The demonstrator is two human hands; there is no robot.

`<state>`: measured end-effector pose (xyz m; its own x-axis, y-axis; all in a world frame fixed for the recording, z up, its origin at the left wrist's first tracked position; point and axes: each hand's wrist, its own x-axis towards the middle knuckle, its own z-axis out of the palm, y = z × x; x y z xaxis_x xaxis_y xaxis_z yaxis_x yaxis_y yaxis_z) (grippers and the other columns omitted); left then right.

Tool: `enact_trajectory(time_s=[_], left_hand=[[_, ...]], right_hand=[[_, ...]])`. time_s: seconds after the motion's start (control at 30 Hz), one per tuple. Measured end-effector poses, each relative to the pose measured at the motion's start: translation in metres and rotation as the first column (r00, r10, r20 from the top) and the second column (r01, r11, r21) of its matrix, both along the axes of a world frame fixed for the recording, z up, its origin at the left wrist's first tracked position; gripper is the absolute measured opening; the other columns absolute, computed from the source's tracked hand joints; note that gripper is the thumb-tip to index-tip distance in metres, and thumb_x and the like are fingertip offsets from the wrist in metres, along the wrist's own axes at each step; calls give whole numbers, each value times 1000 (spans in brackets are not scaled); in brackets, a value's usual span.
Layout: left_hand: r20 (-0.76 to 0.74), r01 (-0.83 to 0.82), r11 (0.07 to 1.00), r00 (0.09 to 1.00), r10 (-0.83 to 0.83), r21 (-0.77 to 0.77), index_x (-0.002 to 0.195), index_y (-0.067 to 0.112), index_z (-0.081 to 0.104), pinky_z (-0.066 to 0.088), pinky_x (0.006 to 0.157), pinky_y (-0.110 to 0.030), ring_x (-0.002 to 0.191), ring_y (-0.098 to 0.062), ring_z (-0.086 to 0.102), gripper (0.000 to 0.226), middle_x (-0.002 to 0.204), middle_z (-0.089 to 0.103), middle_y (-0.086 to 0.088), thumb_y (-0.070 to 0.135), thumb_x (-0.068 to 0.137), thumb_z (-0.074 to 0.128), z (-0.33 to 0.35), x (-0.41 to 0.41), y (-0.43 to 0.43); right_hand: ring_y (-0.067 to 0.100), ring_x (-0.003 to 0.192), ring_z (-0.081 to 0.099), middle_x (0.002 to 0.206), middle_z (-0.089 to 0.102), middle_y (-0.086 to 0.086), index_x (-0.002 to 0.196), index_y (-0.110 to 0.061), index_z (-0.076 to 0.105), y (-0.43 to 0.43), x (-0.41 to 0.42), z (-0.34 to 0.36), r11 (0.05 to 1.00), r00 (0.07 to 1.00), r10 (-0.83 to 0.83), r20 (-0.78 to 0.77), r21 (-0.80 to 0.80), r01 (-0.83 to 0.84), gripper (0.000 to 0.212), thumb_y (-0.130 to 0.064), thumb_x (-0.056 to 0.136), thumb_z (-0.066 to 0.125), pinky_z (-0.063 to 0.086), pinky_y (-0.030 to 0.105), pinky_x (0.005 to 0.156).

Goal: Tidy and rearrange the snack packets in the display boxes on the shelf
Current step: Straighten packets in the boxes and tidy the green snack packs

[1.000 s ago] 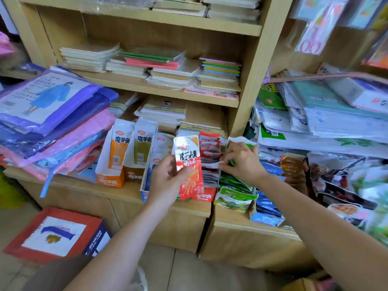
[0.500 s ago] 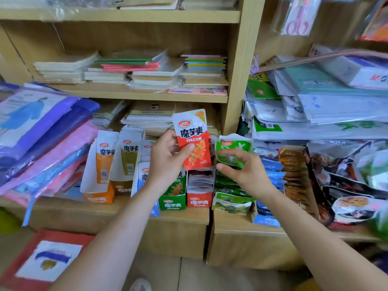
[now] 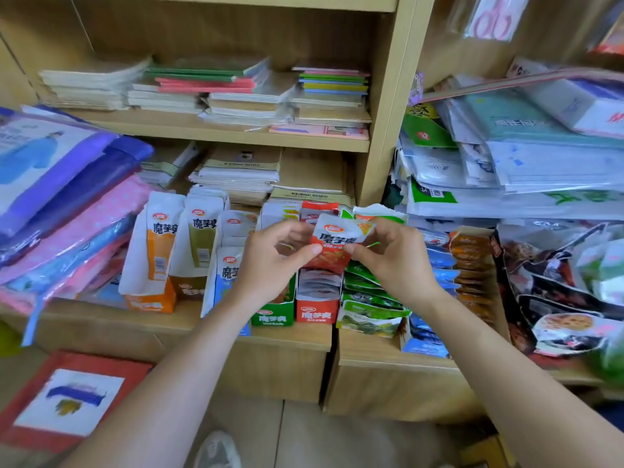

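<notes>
A red-and-white snack packet [image 3: 334, 244] is held between both hands above the red display box [image 3: 315, 312]. My left hand [image 3: 270, 265] pinches its left lower edge and my right hand [image 3: 395, 258] pinches its right side. More packets stand in the red box under it. A green box [image 3: 273, 315] sits to its left, mostly hidden by my left wrist. Left of that stand a blue box [image 3: 219, 275], an olive box [image 3: 189, 285] and an orange box [image 3: 148, 298]. Green packets [image 3: 368, 298] are stacked to the right.
Blue packets [image 3: 425, 339] and brown packets [image 3: 472, 265] fill boxes further right, beside large dark snack bags [image 3: 557, 288]. Bagged raincoats [image 3: 64, 197] pile up at the left. Notebooks [image 3: 236, 92] lie on the shelf above. A red box [image 3: 64, 396] lies on the floor.
My left hand lowered the red packet toward the red box. My right hand let go of the green packet and came across to pinch the red packet's right side.
</notes>
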<state>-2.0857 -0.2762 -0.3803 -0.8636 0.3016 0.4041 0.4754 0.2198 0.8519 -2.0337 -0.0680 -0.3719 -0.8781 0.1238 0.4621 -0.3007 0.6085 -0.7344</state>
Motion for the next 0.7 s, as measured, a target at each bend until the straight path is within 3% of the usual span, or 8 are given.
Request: enact_trajectory(time_s=[0.13, 0.27, 0.47, 0.57, 0.7], left_hand=[[-29, 24, 997, 999, -22, 75, 106, 29, 73, 56, 79, -22, 90, -10, 71, 29, 96, 75, 13, 13, 82, 81, 13, 11, -8], [-45, 71, 997, 997, -69, 31, 95, 21, 78, 56, 77, -22, 87, -10, 72, 15, 90, 76, 10, 9, 85, 78, 13, 18, -12], [-71, -8, 995, 997, 1, -102, 87, 20, 80, 59, 74, -33, 76, -10, 72, 9, 81, 76, 11, 12, 83, 81, -11, 16, -11], [-120, -42, 987, 992, 23, -152, 89, 21, 80, 59, 71, -34, 74, -10, 71, 9, 81, 75, 12, 15, 82, 82, -21, 12, -9], [-102, -23, 965, 995, -3, -260, 103, 27, 78, 55, 67, -16, 72, -3, 68, 25, 85, 72, 16, 25, 79, 85, -23, 14, -12]], right_hand=[[24, 59, 60, 66, 66, 8, 78, -3, 68, -8, 0, -8, 996, 998, -4, -56, 92, 9, 20, -18, 83, 80, 49, 36, 58], [19, 63, 58, 70, 67, 2, 76, -10, 72, -11, -1, -14, 976, 998, 38, -56, 214, -26, 12, -11, 76, 84, 44, 30, 57], [1, 83, 57, 89, 66, -10, 100, -17, 76, -8, 7, -15, 957, 992, 125, 13, 262, -124, 25, -17, 76, 85, 41, 11, 76], [17, 96, 59, 100, 66, -4, 102, -18, 76, -3, 8, -21, 921, 996, 69, -50, 387, -45, 29, -27, 76, 85, 39, 24, 92], [23, 101, 58, 110, 65, -1, 108, -17, 74, 1, 6, -26, 905, 999, 28, -44, 424, -7, 37, -35, 77, 83, 46, 39, 91]])
